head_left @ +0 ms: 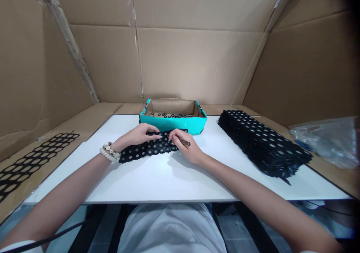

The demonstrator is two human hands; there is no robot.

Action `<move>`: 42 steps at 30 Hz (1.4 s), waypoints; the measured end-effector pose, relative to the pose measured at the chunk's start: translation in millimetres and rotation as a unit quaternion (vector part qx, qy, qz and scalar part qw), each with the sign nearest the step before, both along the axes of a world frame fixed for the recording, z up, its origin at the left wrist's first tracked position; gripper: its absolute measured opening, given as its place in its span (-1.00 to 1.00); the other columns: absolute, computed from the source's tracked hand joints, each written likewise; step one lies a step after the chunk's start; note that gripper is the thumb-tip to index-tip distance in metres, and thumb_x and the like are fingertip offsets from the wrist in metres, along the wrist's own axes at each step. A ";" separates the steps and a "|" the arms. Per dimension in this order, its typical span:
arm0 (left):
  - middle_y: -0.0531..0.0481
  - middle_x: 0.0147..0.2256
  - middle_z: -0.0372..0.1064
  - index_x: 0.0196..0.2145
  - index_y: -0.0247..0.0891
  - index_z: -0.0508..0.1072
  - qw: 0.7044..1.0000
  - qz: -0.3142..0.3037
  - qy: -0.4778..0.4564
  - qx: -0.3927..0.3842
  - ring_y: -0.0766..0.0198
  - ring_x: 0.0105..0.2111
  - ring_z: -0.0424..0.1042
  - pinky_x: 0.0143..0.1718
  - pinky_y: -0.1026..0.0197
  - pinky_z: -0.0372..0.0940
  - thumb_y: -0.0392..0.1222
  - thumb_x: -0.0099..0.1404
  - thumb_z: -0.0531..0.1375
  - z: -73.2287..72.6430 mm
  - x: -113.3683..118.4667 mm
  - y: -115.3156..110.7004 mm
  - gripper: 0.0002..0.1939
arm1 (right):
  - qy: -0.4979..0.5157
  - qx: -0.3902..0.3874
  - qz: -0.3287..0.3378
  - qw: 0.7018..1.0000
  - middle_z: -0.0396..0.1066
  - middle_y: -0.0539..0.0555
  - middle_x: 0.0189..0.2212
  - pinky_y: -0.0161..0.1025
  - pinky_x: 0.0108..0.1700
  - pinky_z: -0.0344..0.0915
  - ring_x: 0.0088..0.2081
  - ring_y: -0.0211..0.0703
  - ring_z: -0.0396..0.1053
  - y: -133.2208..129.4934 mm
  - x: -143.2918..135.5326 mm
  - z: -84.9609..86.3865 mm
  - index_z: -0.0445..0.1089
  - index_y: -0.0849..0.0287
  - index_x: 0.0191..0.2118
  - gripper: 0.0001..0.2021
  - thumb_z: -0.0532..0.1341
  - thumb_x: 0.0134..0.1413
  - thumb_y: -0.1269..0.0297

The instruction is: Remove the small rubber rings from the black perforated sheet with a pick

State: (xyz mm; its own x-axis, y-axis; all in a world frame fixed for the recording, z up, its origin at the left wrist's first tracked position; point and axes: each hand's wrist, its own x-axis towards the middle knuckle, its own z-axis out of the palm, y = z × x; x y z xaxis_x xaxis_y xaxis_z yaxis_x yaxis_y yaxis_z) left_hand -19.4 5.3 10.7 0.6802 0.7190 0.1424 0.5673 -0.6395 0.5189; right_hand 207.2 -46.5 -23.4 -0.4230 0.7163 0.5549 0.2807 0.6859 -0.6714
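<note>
A black rubbery sheet with rows of round rings lies across the white tabletop before me. My left hand rests on its upper left part, thumb and forefinger apart and touching the sheet. In my right hand is a slim brown pen-like tool, gripped between thumb and fingers; its tip is hidden by the fingers at the sheet's right part. Just behind the sheet stands a turquoise-fronted cardboard box. Several small black rings lie inside it.
To the right is a thick stack of black perforated sheets, with a clear plastic bag beyond it. A black lattice with open holes lies on cardboard at the left. Cardboard walls enclose the white table.
</note>
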 end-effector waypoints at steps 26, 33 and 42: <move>-0.05 -0.23 0.48 -0.23 -0.32 0.49 0.995 -0.023 -0.068 -0.064 0.20 -0.24 0.39 -0.18 0.26 0.22 0.09 0.23 0.16 -4.5 1.4 4.8 -0.61 | 0.000 -0.006 0.003 1.000 0.33 0.05 -0.34 -0.28 -0.26 0.22 -0.31 -0.20 0.30 5.6 -0.5 -1.5 0.18 0.14 -0.15 -0.85 0.03 0.25 0.20; -0.05 -0.23 0.48 -0.23 -0.31 0.49 0.996 -0.016 -0.061 -0.059 0.19 -0.24 0.38 -0.18 0.25 0.21 0.12 0.23 0.15 -2.5 2.5 2.5 -0.59 | -0.009 -0.002 -0.003 1.000 0.32 0.04 -0.36 -0.28 -0.27 0.22 -0.33 -0.20 0.29 6.6 -0.1 -2.6 0.18 0.14 -0.14 -0.85 0.03 0.25 0.21; -0.02 -0.18 0.46 -0.20 -0.27 0.47 0.996 -0.046 -0.065 -0.029 0.20 -0.17 0.38 -0.09 0.26 0.19 0.02 0.29 0.13 -0.3 3.4 0.4 -0.69 | -0.120 0.180 -0.046 0.975 0.24 0.21 0.03 0.02 0.12 0.10 0.08 0.02 0.16 9.6 13.2 8.5 0.19 0.12 0.08 -0.67 0.07 0.21 0.25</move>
